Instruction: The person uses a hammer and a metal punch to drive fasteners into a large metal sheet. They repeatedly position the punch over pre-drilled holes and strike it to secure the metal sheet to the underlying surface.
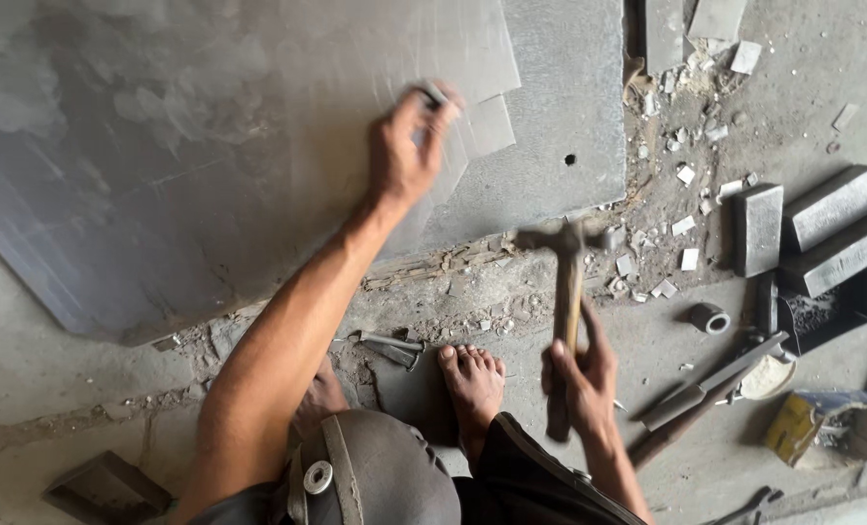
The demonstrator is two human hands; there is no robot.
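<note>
A: Where did the struck tool lie relative to the hammer [566,292]?

B: The left hand [406,156] pinched a small metal chisel [434,94] between fingertips and thumb, its tip set on the large grey stone slab [161,146]. From the hammer head, the chisel stood toward ten o'clock, well apart. Only the chisel's top end showed, so its long axis could not be read with certainty.

A: And the hammer's own axis?

B: The wooden handle ran nearly along the twelve-to-six line, head at twelve o'clock. The right hand [581,374] was the grip on it: closed firmly around the lower handle, fingers wrapped. The head hung above the slab's lower edge and the rubble beside it.

A: Which hand was nearer the chisel?

B: The left hand, already on it. The right hand lay toward five o'clock from it, across the slab edge.

A: Edges and room?

B: The chisel sat beside the stepped corner of a thinner overlying sheet [482,107], with a small drilled hole [569,158] toward three o'clock. Between hammer and chisel the air was open; the left forearm ran below that path, toward seven o'clock. A bare foot [472,384] rested on the floor [44,321] just left of the hammer hand. Stone blocks [813,224], tile chips [688,228] and loose tools [706,389] lay toward three and four o'clock, clear of the swing line.
</note>
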